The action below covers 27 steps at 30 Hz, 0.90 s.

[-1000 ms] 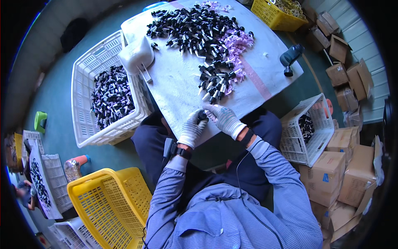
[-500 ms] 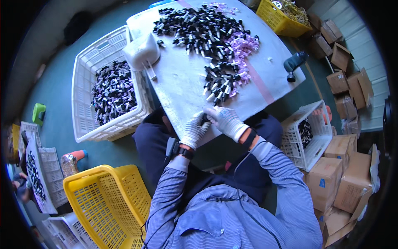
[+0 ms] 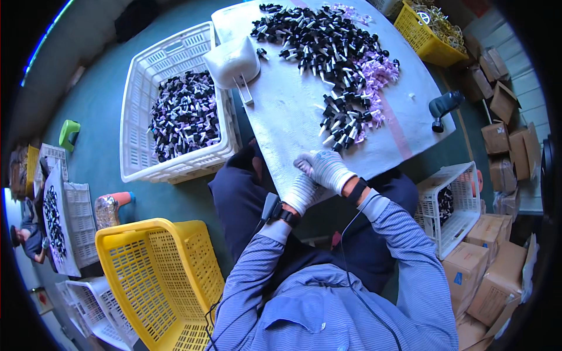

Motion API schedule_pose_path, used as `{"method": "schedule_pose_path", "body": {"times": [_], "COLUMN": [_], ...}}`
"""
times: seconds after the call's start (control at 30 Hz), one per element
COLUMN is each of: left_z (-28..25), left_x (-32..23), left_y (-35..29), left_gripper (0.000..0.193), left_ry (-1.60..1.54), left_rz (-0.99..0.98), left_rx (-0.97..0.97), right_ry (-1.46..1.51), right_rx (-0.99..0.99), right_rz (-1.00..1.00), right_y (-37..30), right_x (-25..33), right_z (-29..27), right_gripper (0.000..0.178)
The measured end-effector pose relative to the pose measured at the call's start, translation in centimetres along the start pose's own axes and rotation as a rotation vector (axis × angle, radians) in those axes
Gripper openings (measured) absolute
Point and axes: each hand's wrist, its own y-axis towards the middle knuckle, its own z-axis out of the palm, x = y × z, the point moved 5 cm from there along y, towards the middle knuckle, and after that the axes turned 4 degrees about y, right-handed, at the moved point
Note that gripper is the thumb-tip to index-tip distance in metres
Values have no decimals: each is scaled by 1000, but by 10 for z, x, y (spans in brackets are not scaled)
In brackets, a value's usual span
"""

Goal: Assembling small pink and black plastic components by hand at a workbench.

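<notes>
My left hand (image 3: pixel 302 190) and my right hand (image 3: pixel 329 171), both in white striped knit gloves, meet over the table's near edge. The right one lies partly across the left, with its fingers curled in. Both are closed, and whatever is between them is hidden. Just beyond them on the white-covered table (image 3: pixel 278 126) spreads a pile of small black caps with white stems (image 3: pixel 328 47). Small lilac pieces (image 3: pixel 374 73) lie along the pile's right side.
A white scoop (image 3: pixel 233 63) rests at the table's left edge, beside a white crate (image 3: pixel 132 134) of black and lilac pieces. A dark bottle-shaped object (image 3: pixel 445 105) sits at the right corner. A yellow basket (image 3: pixel 108 263) stands left; cartons (image 3: pixel 468 263) and a white crate (image 3: pixel 433 228) stand right.
The whole view has shifted, so the table sits further right. My right hand has closed over the left; the dark thing seen between my fingers before is now hidden.
</notes>
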Motion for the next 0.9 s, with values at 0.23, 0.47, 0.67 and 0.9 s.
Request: {"method": "schedule_pose_path", "body": {"times": [0.23,0.47,0.67,0.9], "left_z": [-7,14,-5,-7], "left_x": [1,-12,-9,-137], "left_y": [0,-9,-2,-22], "left_gripper": [49,42,46,26], "left_ry": [443,166,73,655], "left_rz": [164,164,70,277], "left_rx": [-9,3,53,-526], "right_ry": [-95,-120,-1,287], "right_rx": [89,-21,-230,-574], "right_rz": [89,114,40,115], "right_y": [10,6,1,-79], "right_x": [1,3,1,-71], "right_z": [12,6,-7,-38], "right_gripper": [34,43,51,20]}}
